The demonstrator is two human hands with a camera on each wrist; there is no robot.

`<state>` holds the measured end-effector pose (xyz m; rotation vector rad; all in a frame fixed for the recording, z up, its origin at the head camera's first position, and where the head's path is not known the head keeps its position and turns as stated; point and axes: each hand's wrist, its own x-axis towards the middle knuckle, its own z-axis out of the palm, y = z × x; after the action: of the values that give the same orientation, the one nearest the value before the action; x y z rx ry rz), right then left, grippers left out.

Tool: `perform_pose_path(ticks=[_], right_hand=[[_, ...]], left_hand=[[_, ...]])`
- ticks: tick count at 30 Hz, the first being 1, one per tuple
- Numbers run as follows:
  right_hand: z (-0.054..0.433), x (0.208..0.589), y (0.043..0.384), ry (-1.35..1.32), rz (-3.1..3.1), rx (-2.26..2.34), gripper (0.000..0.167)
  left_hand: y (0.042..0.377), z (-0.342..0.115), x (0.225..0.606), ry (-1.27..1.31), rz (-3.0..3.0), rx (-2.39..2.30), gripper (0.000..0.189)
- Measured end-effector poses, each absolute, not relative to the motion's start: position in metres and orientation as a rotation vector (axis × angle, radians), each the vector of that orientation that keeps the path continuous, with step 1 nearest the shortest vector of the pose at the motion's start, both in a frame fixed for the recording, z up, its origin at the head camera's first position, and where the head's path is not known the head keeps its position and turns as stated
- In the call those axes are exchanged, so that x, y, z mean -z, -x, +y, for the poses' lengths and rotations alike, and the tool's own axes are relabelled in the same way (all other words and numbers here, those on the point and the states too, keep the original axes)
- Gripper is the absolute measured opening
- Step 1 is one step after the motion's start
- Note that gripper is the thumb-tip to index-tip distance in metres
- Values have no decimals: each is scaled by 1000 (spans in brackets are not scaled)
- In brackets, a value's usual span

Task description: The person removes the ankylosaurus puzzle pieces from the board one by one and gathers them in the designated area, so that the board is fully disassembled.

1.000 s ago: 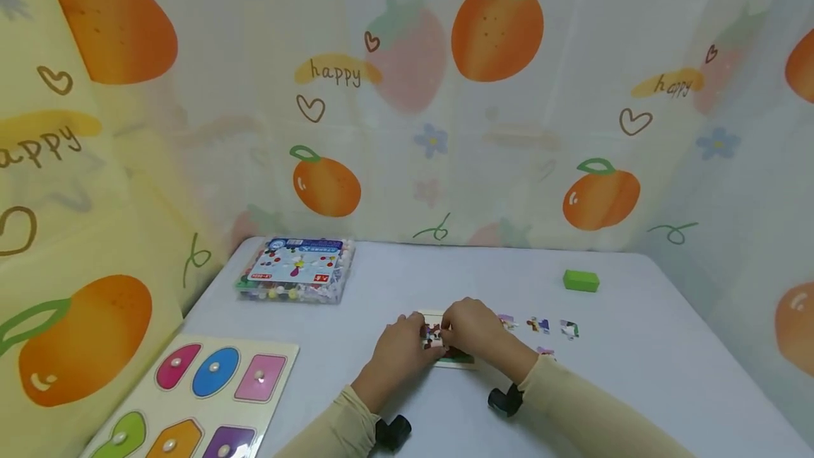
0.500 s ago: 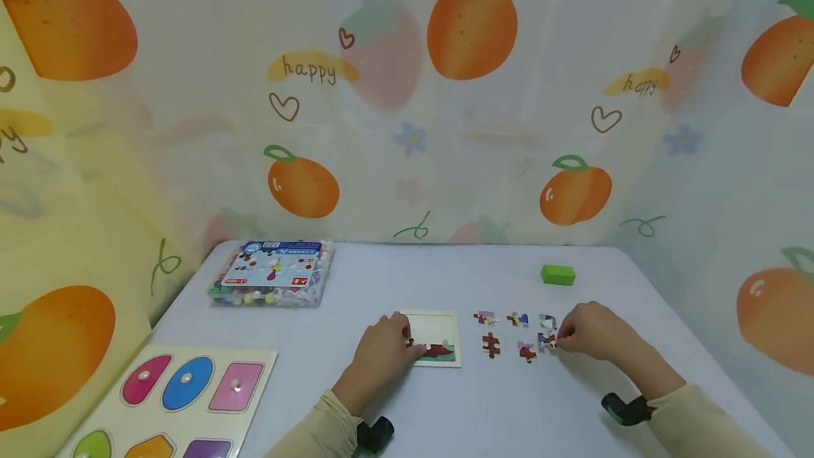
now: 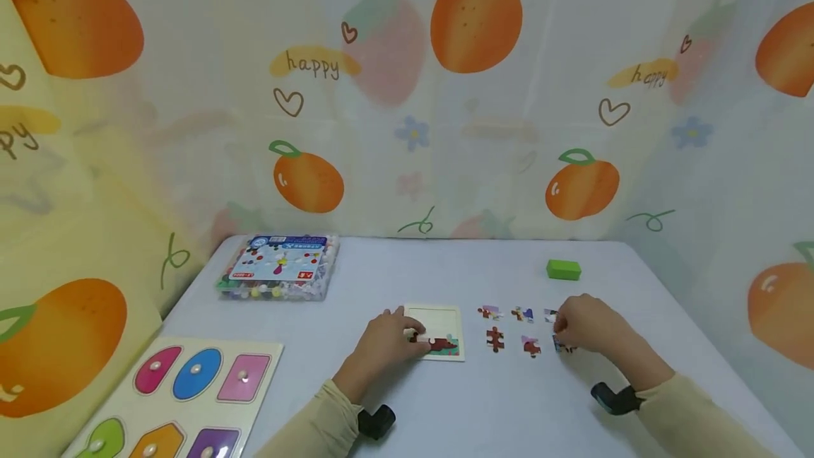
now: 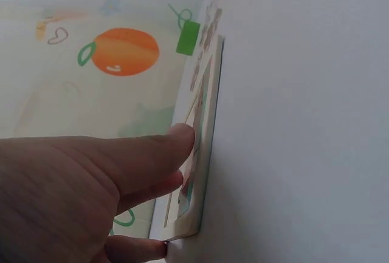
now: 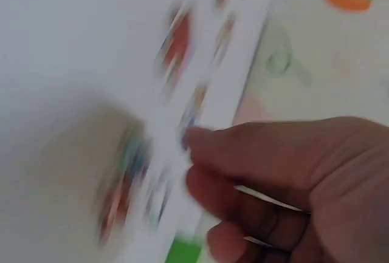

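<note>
My left hand [image 3: 384, 341] holds the left edge of a small cream puzzle tray [image 3: 439, 312], thumb over its front part. In the left wrist view the thumb [image 4: 161, 153] lies over the tray [image 4: 209, 105] and a finger touches its near corner. A strip of brown and green picture pieces [image 3: 443, 345] lies along the tray's front. My right hand [image 3: 588, 327] hovers over the right end of two rows of loose jigsaw pieces [image 3: 495, 339]. The right wrist view shows its thumb and fingers loosely bent, nothing visible between them, above a blurred jigsaw piece [image 5: 118, 196].
A green block [image 3: 563, 270] stands behind the loose pieces. A clear box of colourful beads [image 3: 276, 267] is at the back left. A knobbed shape board [image 3: 210, 401] lies at the front left. Fruit-printed curtains [image 3: 381, 126] surround the white table [image 3: 483, 408].
My right hand moved from the tray to the loose pieces on the right. A picture piece left the tray, and the rightmost front piece now lies under that hand. The left hand stays on the tray.
</note>
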<state>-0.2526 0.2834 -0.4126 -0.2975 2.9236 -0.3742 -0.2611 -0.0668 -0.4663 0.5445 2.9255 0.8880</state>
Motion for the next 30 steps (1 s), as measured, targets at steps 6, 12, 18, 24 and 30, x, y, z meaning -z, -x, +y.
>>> perform_pose_path(ticks=[6, 12, 18, 24, 30], right_hand=[[200, 436, 249, 670, 2933, 581, 21], [166, 451, 249, 801, 2944, 567, 33], [158, 447, 252, 690, 2899, 671, 25], [156, 446, 257, 628, 2877, 759, 27], [153, 447, 257, 626, 2933, 597, 26]], left_hand=[[258, -66, 465, -555, 2941, -860, 19], [260, -61, 467, -531, 2966, -810, 17], [260, -59, 465, -492, 2974, -768, 17], [259, -60, 461, -473, 2980, -800, 16], [259, -61, 462, -462, 2956, -819, 18]])
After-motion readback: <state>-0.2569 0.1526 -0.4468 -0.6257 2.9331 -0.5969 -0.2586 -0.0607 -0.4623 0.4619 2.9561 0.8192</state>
